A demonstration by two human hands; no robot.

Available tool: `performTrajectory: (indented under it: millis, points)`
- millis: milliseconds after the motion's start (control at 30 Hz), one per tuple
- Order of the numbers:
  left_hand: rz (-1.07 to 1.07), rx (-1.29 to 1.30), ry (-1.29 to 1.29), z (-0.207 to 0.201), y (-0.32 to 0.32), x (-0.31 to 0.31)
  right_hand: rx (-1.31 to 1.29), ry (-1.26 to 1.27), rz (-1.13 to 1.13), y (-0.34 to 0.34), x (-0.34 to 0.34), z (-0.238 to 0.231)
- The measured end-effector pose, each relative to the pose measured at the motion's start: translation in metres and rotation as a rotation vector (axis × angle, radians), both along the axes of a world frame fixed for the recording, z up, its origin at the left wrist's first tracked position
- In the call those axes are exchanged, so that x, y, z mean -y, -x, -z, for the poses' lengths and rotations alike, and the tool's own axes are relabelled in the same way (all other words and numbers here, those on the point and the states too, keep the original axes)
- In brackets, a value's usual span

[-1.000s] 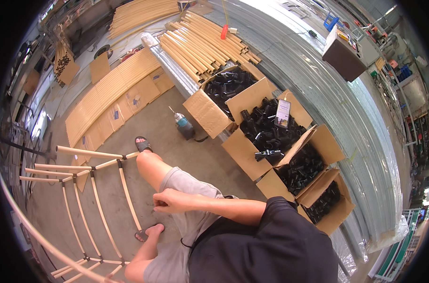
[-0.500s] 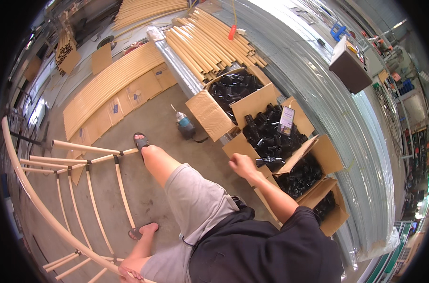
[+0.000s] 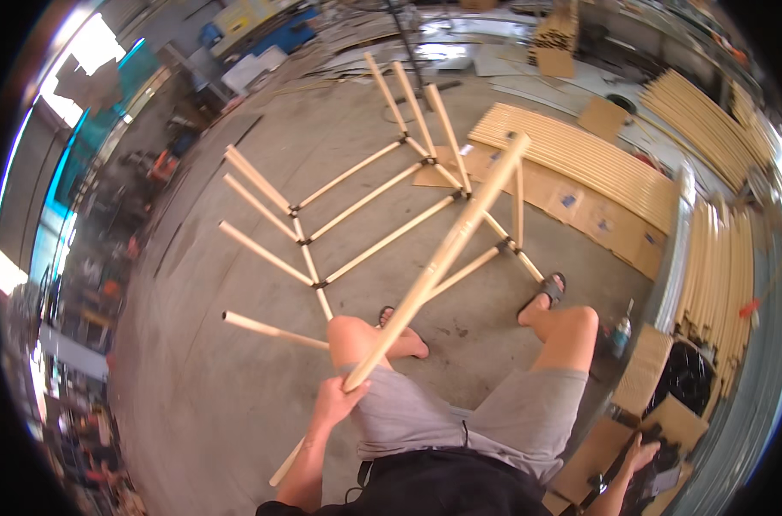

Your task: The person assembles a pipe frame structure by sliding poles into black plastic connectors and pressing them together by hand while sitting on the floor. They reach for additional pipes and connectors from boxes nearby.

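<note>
My left hand (image 3: 335,404) is closed round the near end of a long beige pipe (image 3: 443,262), which slants up and away to the right. Beneath and beyond this pipe, a frame of beige pipes (image 3: 382,245) with black joints (image 3: 320,285) stands on the floor, several of its pipes sticking up. On the right, my right hand (image 3: 639,454) hovers over a cardboard box of black pipe fittings, its fingers apart and nothing visible in them. A shiny black fitting (image 3: 597,483) shows near the right wrist. Blur softens the detail there.
Another open carton (image 3: 640,370) holds black pieces in a bag. A teal cordless drill (image 3: 621,334) stands on the floor beside it. Beige pipes (image 3: 580,168) lie on flattened cardboard (image 3: 610,225) ahead, with more pipe stacks (image 3: 714,284) at right. My sandalled feet (image 3: 541,297) are near the frame.
The view has swung left, bringing the whole frame into sight. My left hand still grips the pipe. My right hand has shifted from the boxes' near edge to over a box, its fingers opened.
</note>
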State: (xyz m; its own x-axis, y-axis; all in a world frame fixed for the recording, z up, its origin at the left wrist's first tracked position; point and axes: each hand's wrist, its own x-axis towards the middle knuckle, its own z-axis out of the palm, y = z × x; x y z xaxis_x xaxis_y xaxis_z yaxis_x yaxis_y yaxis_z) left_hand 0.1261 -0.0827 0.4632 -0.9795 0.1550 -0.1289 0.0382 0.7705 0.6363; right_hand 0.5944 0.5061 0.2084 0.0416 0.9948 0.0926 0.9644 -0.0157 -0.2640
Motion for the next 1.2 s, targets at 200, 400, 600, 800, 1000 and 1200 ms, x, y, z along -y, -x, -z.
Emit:
performTrajectory:
  millis: [200,400,600,800,1000,1200]
  points:
    - [-0.072,-0.125,0.167,0.041,-0.034,0.0,0.187,-0.155,-0.041,-0.03,-0.028,0.04]
    - [-0.098,-0.203,0.203,0.044,-0.019,0.001,0.317,-0.164,-0.003,-0.023,-0.021,0.051]
    - [-0.161,-0.178,0.096,0.04,-0.015,-0.006,0.345,-0.173,0.047,-0.021,-0.023,0.058]
    - [-0.205,-0.146,0.072,0.039,-0.016,-0.007,0.265,-0.043,-0.063,-0.037,-0.032,0.045]
    - [-0.262,-0.127,0.029,0.033,-0.026,-0.005,-0.481,0.083,-0.281,0.045,0.03,-0.071]
    - [-0.235,-0.135,-0.007,0.039,-0.013,-0.001,-0.679,1.157,-0.579,0.151,0.171,-0.131]
